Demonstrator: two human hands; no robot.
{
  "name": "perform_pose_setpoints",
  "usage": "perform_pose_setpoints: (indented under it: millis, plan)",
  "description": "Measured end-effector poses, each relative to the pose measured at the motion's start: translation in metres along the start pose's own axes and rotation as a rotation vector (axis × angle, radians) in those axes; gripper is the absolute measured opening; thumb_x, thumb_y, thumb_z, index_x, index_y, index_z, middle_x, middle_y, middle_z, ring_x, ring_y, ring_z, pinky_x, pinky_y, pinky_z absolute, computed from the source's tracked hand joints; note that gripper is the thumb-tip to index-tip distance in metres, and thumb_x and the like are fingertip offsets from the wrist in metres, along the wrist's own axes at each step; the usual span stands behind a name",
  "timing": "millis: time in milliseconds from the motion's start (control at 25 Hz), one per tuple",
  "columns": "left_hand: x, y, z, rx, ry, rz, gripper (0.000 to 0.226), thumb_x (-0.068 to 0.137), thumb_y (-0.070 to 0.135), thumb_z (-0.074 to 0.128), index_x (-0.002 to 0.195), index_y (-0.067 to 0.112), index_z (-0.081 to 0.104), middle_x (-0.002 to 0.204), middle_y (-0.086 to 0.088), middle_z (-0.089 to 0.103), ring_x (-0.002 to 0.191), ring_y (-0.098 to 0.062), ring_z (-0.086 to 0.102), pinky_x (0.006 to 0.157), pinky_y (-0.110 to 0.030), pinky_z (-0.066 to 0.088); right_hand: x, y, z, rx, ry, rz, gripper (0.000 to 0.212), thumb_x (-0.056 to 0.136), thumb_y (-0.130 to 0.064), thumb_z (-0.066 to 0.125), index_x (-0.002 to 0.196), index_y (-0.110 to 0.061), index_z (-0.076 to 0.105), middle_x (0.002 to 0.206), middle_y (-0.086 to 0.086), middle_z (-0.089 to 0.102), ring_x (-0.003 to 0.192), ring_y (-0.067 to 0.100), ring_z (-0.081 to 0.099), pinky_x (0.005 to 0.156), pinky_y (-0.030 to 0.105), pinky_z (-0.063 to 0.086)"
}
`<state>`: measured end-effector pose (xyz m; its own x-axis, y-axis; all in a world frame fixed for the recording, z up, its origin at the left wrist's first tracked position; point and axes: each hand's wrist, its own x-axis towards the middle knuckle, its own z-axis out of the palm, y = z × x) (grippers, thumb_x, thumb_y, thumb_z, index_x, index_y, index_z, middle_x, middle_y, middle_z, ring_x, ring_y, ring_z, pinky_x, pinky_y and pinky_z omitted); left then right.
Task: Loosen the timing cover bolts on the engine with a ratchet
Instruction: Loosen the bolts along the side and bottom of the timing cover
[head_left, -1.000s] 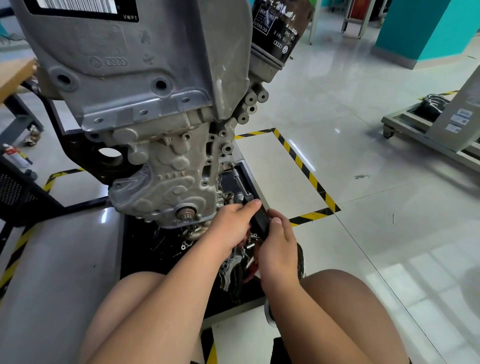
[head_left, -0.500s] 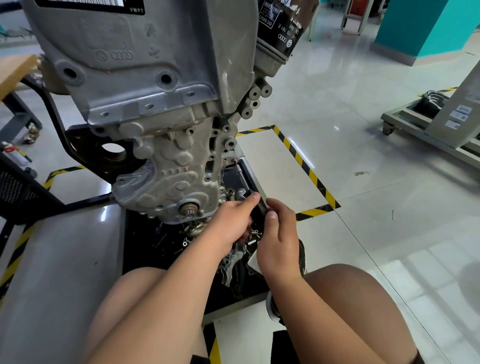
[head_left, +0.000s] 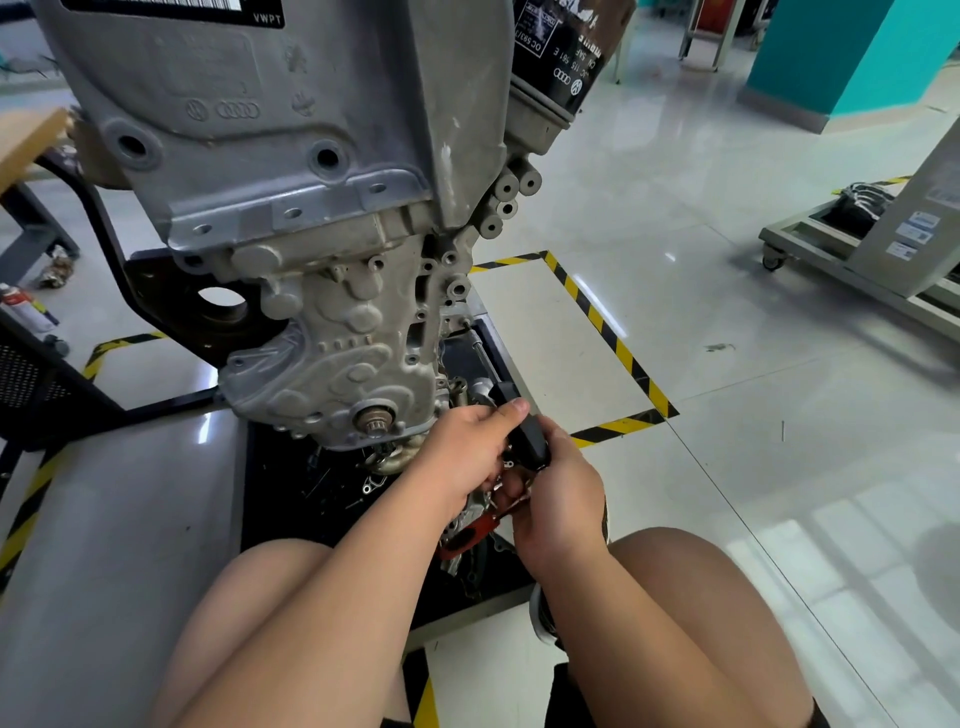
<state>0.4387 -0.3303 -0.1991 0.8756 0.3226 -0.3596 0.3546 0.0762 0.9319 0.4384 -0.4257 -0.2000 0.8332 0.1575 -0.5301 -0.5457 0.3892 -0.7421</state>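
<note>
Bright, even light fills the scene, with soft-edged shadows. The glossy floor (head_left: 727, 364) right of the engine (head_left: 311, 234) carries pale pane-shaped reflections and small glare spots; a streak of sheen lies on the grey platform (head_left: 130, 519) left of the engine's lower end. Beneath the engine it is dark. Focus is crisp on the engine; straight lines bow toward the frame edges.
</note>
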Motion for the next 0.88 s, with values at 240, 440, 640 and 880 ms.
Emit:
perform_pose_setpoints:
  millis: [240, 440, 640, 880]
  plan:
    - [0.000, 0.000, -0.005, -0.100, 0.015, -0.024, 0.030, 0.085, 0.045, 0.067, 0.071, 0.019, 0.069, 0.057, 0.006, 0.060, 0.051, -0.009, 0.053, 0.051, -0.023, 0.039, 0.004, 0.010, -0.011, -1.007, -0.063, -0.886, 0.041, 0.097, -0.035, 0.032, 0.129, -0.020, 0.052, 0.126, 0.000, 0.047, 0.093, 0.020, 0.059, 0.073, 0.033, 0.048]
    - [0.000, 0.000, -0.005, -0.123, -0.027, -0.049, 0.034, 0.082, 0.052, 0.067, 0.069, 0.022, 0.074, 0.069, 0.002, 0.069, 0.064, -0.015, 0.061, 0.062, -0.027, 0.045, 0.008, 0.012, -0.008, -0.855, -0.040, -0.893, 0.043, 0.094, -0.037, 0.033, 0.129, -0.021, 0.053, 0.124, -0.005, 0.049, 0.098, 0.007, 0.056, 0.079, 0.028, 0.047]
    - [-0.004, -0.001, -0.006, 0.010, -0.030, -0.061, 0.036, 0.090, 0.046, 0.060, 0.065, 0.019, 0.061, 0.049, 0.007, 0.048, 0.039, -0.011, 0.043, 0.042, -0.021, 0.030, 0.002, 0.011, 0.006, -0.067, 0.055, -0.164, 0.030, 0.100, -0.022, 0.038, 0.099, -0.033, 0.065, 0.073, -0.006, 0.071, 0.055, 0.007, 0.063, 0.051, 0.023, 0.049]
    - [-0.005, -0.003, -0.003, -0.006, -0.040, -0.062, 0.033, 0.093, 0.036, 0.060, 0.070, 0.014, 0.051, 0.046, 0.007, 0.039, 0.037, -0.014, 0.040, 0.038, -0.020, 0.030, 0.000, 0.006, 0.009, 0.167, -0.007, 0.108, 0.036, 0.100, -0.026, 0.037, 0.096, -0.015, 0.071, 0.051, 0.007, 0.058, 0.033, 0.015, 0.041, 0.038, 0.020, 0.038]
